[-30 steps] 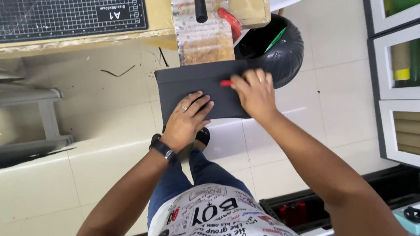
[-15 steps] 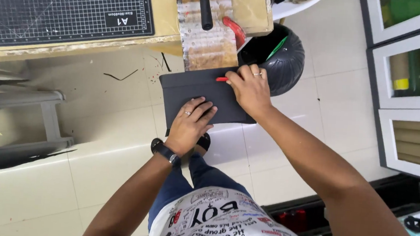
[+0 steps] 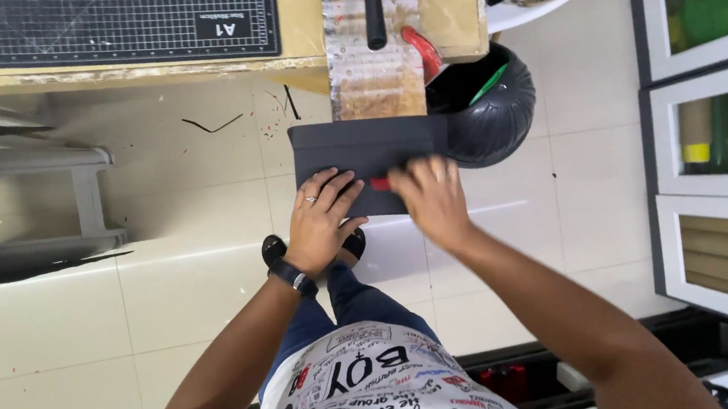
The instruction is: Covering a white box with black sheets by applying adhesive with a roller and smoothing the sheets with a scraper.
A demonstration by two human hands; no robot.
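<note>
- Below the workbench edge, the left hand point(image 3: 322, 220) lies flat, fingers spread, on a dark sheet point(image 3: 359, 149).
- Beside it, the blurred right hand point(image 3: 433, 196) grips a small red tool point(image 3: 380, 183) against that sheet.

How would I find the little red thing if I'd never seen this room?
Start at the wooden workbench along the top, then drop to the dark grey sheet held flat below its edge. The little red thing sits on that sheet, just under the right hand and beside the left hand. It is the only bright red spot on the sheet.
</note>
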